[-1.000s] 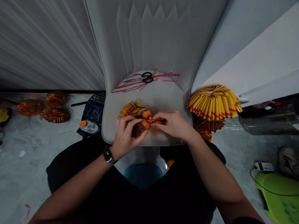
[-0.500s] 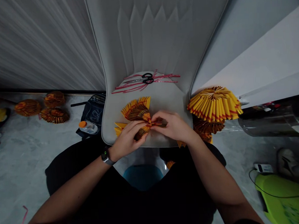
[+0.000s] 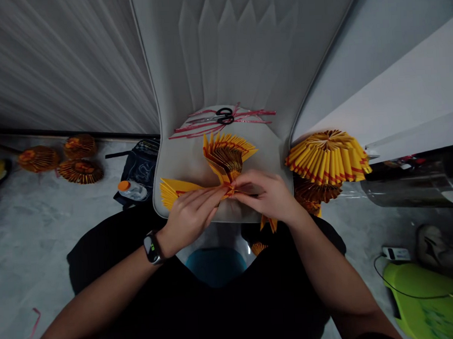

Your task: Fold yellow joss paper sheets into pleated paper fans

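A pleated yellow paper fan (image 3: pixel 228 157) with red and dark markings lies on the grey chair seat (image 3: pixel 263 152), its folds spread away from a pinched middle. My left hand (image 3: pixel 193 211) has its fingers closed on the paper just left of that middle, with yellow pleats (image 3: pixel 174 190) poking out beyond it. From the right, my right hand (image 3: pixel 263 193) pinches the same gathered centre between thumb and fingers. More yellow points (image 3: pixel 268 223) show below the right hand. Parts of the paper are hidden under both hands.
Black-handled scissors (image 3: pixel 223 116) lie on red plastic strips (image 3: pixel 254 116) at the back of the seat. Stacked pleated paper rosettes (image 3: pixel 329 156) stand at right, several round ones (image 3: pixel 80 171) on the floor at left. A bottle (image 3: pixel 132 190) rests by a dark bag (image 3: pixel 142 164).
The upper pleats have swung right and fanned wider, and the left pleats show longer beyond my left hand. My left hand has shifted slightly left and down; both hands keep pinching the centre.
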Tool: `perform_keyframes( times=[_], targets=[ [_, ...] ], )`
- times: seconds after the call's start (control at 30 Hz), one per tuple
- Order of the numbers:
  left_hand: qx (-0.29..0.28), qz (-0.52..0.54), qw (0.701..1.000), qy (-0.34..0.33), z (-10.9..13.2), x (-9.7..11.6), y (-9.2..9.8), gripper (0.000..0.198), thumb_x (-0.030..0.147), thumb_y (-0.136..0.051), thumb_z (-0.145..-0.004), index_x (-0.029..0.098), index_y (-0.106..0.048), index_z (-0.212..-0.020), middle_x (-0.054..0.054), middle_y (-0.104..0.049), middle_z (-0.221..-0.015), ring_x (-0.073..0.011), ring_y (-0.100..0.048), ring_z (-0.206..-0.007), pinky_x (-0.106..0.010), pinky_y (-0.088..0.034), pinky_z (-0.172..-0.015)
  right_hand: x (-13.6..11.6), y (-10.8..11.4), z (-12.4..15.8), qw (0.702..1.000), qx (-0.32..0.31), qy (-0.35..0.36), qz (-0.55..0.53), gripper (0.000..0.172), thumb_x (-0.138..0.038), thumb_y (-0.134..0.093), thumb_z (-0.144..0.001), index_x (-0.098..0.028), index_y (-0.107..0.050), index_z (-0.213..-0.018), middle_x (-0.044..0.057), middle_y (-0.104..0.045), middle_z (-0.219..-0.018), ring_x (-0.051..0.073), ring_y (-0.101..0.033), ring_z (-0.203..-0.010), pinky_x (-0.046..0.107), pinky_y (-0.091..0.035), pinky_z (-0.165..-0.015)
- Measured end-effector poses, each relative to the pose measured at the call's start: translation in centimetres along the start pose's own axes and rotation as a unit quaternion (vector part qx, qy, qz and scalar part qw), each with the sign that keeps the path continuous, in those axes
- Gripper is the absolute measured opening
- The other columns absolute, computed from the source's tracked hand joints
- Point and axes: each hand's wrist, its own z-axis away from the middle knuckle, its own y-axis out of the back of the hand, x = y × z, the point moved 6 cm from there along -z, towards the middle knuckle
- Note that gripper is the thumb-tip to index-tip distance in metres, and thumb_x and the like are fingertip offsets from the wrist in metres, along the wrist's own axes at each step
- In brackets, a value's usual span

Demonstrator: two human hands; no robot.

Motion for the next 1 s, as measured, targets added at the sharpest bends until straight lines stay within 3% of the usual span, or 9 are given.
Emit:
perform_keyframes(
  times=[0.27,0.47,0.6,0.8,1.0],
  targets=[
    [0.012,0.045,0.999,0.003,0.2,1.9,0.3,0.057,0.016,-0.061,-0.102,0.024,-0.046,-0.157,-0.012,-0.069,-0.144,-0.0266,-0.069,-0.129,-0.045,-0.061,-0.102,-1.1,0.8,3.0,0.996,0.075,-0.035,0.024,0.007,-0.032,-0.079,-0.093,-0.030,-0.075,-0.098,0.001,-0.081,-0.092,0.019,-0.078,-0.081,0.031,-0.065,-0.080],
    [0.008,0.084,0.995,0.047,0.0,2.4,0.0,0.038,0.017,-0.067,-0.099,0.026,-0.059,-0.135,-0.008,-0.075,-0.124,-0.0246,-0.072,-0.109,-0.043,-0.061,-0.090,-1.2,1.1,4.2,0.994,0.112,-0.016,0.002,0.007,-0.026,-0.081,-0.091,-0.030,-0.076,-0.095,0.000,-0.081,-0.091,0.020,-0.079,-0.081,0.032,-0.067,-0.077],
    [-0.002,0.137,0.986,0.094,-0.5,2.0,-0.8,0.029,0.014,-0.069,-0.095,0.024,-0.060,-0.121,-0.007,-0.072,-0.111,-0.0227,-0.070,-0.099,-0.041,-0.061,-0.086,-0.8,0.6,4.4,0.994,0.104,-0.013,-0.023,0.008,-0.022,-0.079,-0.092,-0.029,-0.075,-0.093,0.000,-0.081,-0.090,0.019,-0.079,-0.083,0.031,-0.066,-0.077],
    [-0.020,0.216,0.962,0.168,-0.3,0.7,-2.5,0.043,0.013,-0.065,-0.096,0.026,-0.056,-0.135,-0.006,-0.069,-0.112,-0.0210,-0.069,-0.103,-0.038,-0.060,-0.090,0.2,-0.9,4.5,0.995,0.073,-0.057,-0.044,0.006,-0.028,-0.076,-0.096,-0.025,-0.073,-0.091,0.002,-0.080,-0.091,0.018,-0.078,-0.084,0.030,-0.064,-0.078],
    [0.020,0.243,0.949,0.202,0.3,0.2,-3.0,0.037,0.015,-0.071,-0.093,0.024,-0.057,-0.126,-0.006,-0.069,-0.113,-0.0184,-0.070,-0.100,-0.033,-0.060,-0.088,1.1,-0.9,4.2,0.986,0.053,-0.144,-0.062,0.016,-0.032,-0.084,-0.088,-0.024,-0.071,-0.093,0.000,-0.079,-0.089,0.017,-0.076,-0.078,0.027,-0.062,-0.075]
  ],
)
